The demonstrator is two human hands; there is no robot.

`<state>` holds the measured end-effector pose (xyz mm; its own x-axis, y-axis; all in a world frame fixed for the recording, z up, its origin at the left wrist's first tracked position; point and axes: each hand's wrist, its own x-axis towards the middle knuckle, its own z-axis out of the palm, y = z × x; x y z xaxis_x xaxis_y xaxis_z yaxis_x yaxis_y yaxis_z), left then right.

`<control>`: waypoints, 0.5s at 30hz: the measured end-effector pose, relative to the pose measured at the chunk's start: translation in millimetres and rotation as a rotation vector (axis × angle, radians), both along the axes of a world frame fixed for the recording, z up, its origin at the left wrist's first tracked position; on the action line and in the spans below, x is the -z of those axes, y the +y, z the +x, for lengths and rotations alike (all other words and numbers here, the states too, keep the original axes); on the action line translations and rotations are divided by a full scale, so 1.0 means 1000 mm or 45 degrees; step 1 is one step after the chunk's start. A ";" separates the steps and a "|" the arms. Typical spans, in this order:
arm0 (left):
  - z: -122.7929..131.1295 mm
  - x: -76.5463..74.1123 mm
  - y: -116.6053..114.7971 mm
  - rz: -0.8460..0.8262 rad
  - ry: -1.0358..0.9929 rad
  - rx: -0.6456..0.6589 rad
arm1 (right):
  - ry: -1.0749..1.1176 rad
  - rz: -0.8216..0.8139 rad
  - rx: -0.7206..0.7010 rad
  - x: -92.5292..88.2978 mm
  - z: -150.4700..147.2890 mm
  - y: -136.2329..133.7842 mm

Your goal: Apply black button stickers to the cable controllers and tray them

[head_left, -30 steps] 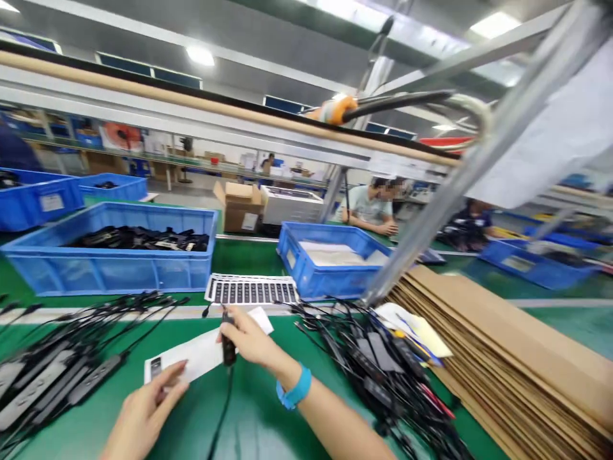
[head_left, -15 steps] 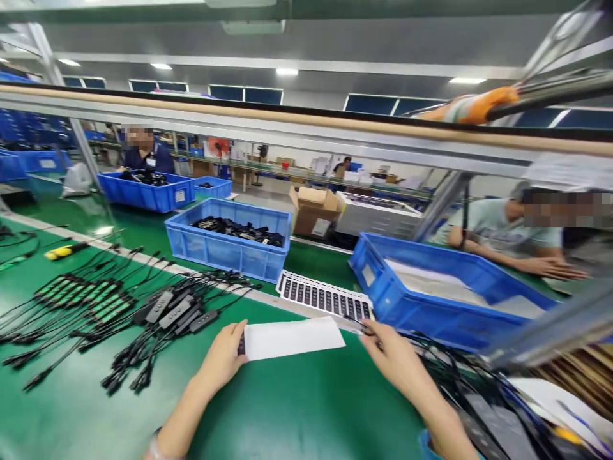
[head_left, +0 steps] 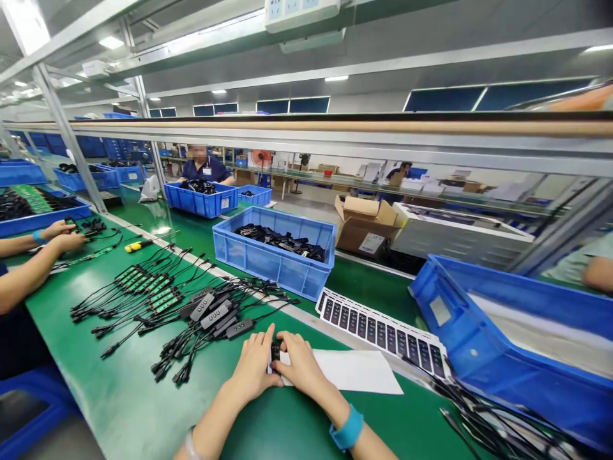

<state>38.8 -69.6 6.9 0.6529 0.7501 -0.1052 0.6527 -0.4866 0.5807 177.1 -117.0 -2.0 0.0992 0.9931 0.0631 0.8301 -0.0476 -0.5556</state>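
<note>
My left hand [head_left: 253,365] closes on the left end of a white strip of backing paper [head_left: 357,369] lying on the green bench. My right hand [head_left: 302,364] rests over the same strip, its fingertips pinched at a black sticker [head_left: 275,352] between both hands. Fingers partly hide that sticker. Just beyond lies a white sheet with a row of black stickers [head_left: 380,329]. To the left of my hands is a pile of black cable controllers [head_left: 215,313] with buttons and leads.
Green circuit boards with cables [head_left: 148,284] and a yellow-handled tool [head_left: 138,245] lie leftward. Blue bins [head_left: 272,252] stand along the back, with a large blue bin [head_left: 517,358] at right beside black cables [head_left: 498,415]. A co-worker's hands [head_left: 62,235] work at far left.
My right hand has come left from beside the far sticker sheet to meet my left hand at the strip's left end. The camera view has swung left, showing the co-worker's arms.
</note>
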 end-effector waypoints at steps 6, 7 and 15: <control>0.000 0.002 -0.001 -0.008 -0.036 -0.016 | 0.044 0.145 -0.061 0.010 0.007 0.000; 0.000 0.004 -0.001 0.005 -0.040 -0.013 | 0.032 0.207 -0.074 0.012 0.009 0.001; -0.007 0.003 -0.002 0.153 -0.065 0.115 | 0.338 0.660 0.008 0.002 0.028 -0.001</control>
<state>31.9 -71.2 3.7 0.7206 0.6931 0.0171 0.5740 -0.6102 0.5460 204.8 -117.7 -4.2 0.1839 0.8385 0.5130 0.6599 0.2815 -0.6967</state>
